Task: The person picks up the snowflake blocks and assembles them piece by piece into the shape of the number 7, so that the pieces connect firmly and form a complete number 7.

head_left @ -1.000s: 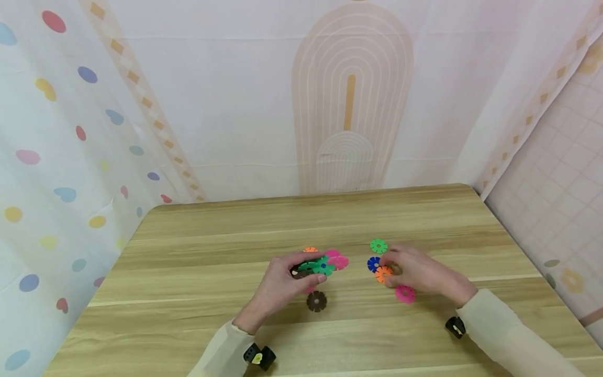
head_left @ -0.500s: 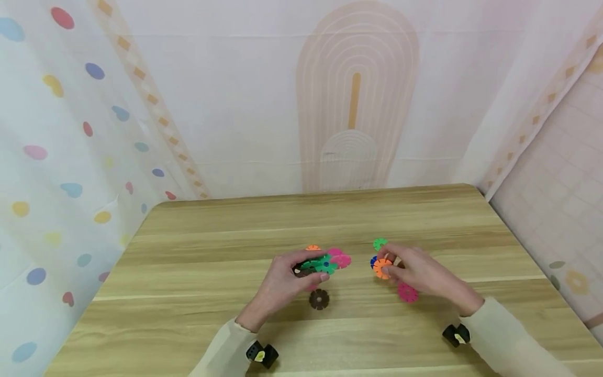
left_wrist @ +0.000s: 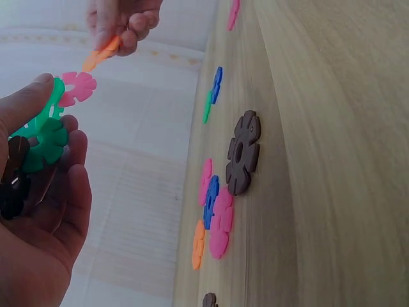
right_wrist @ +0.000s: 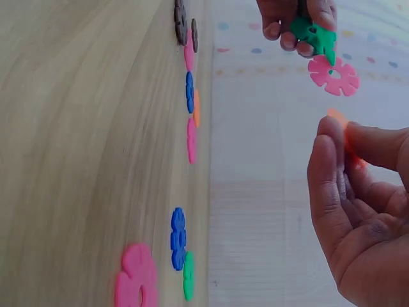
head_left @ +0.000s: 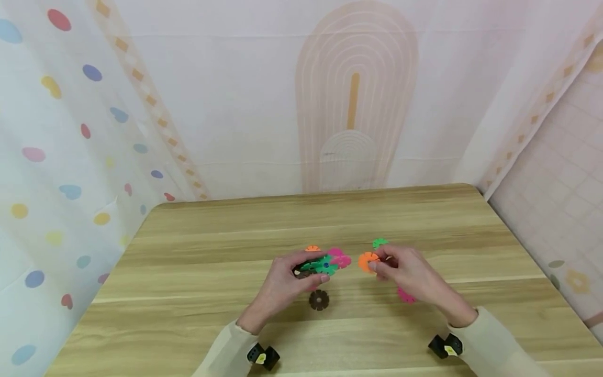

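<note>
**Two hands, one cluster, one orange disc**

The left hand [head_left: 287, 280] curls its fingers and thumb around a joined cluster [head_left: 325, 263] of green, pink and dark brown snowflake discs, held up off the wooden table [head_left: 198, 272]. Just beside the cluster, apart from it, the right hand [head_left: 410, 272] pinches a single orange disc [head_left: 366, 261] between thumb and fingertips, its edge turned toward the cluster's pink disc [left_wrist: 78, 87]. Below the cluster a brown disc [head_left: 319, 299] lies flat on the table. Beyond the cluster lies an orange piece [head_left: 312, 248]. On the far side of the right hand from the cluster, a green disc [head_left: 379, 243] and a pink disc [head_left: 404, 295] rest on the table.
</note>
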